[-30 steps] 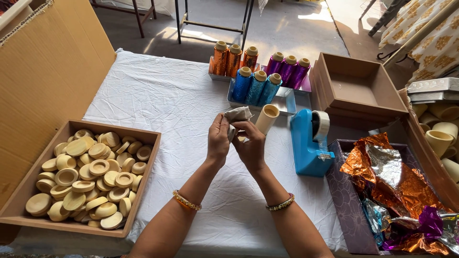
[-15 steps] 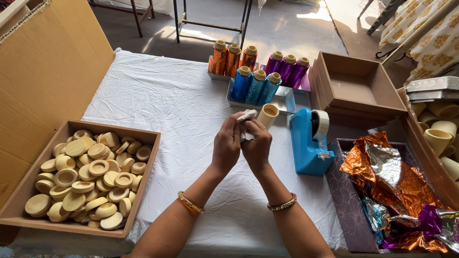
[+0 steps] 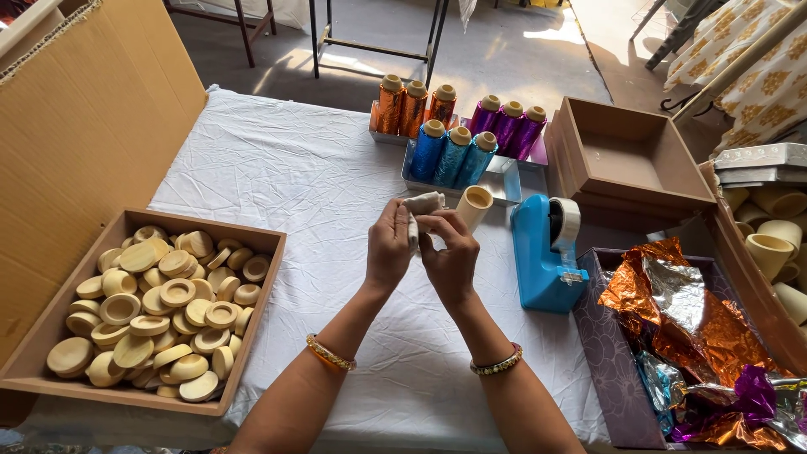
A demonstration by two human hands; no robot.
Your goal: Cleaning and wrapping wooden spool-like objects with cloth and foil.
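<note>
My left hand (image 3: pixel 389 250) and my right hand (image 3: pixel 451 259) meet above the white tablecloth (image 3: pixel 277 168), both closed on a cream cylindrical cup (image 3: pixel 472 206) and a white cloth-like piece (image 3: pixel 422 204). The cup's open end points up and to the right, past my right fingers. The white piece sits between both sets of fingertips. A gold bangle circles each wrist.
A wooden tray (image 3: pixel 38 336) of several cream round caps lies at the left. Foil-wrapped cones in orange (image 3: pixel 410 108), blue (image 3: pixel 454 154) and purple (image 3: pixel 507 124) stand at the back. A blue tape dispenser (image 3: pixel 545 254), an open brown box (image 3: pixel 630 164) and crumpled foil sheets (image 3: pixel 681 311) are at the right.
Both hands have moved slightly forward with the cup, and the fingers have shifted on the white piece.
</note>
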